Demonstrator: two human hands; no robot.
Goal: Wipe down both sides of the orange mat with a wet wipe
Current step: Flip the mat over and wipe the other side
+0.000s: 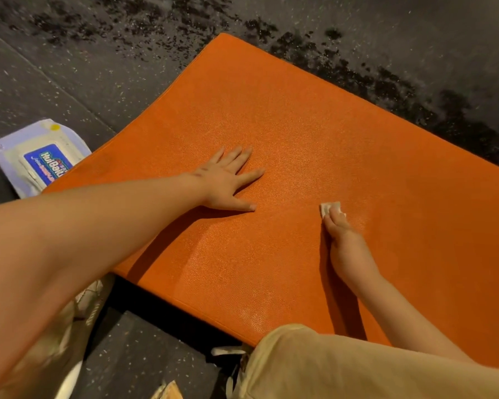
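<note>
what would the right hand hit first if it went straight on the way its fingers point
Nothing stands in that line. The right hand, pressing the wet wipe, points away across bare orange mat; it would likely reach the mat's far edge, then the dark speckled floor.

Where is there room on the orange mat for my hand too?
Bare: the far half of the orange mat beyond the left hand, and its right side past the wet wipe. Crowded: the middle, where the left hand lies flat and the right hand presses the wipe.
</note>
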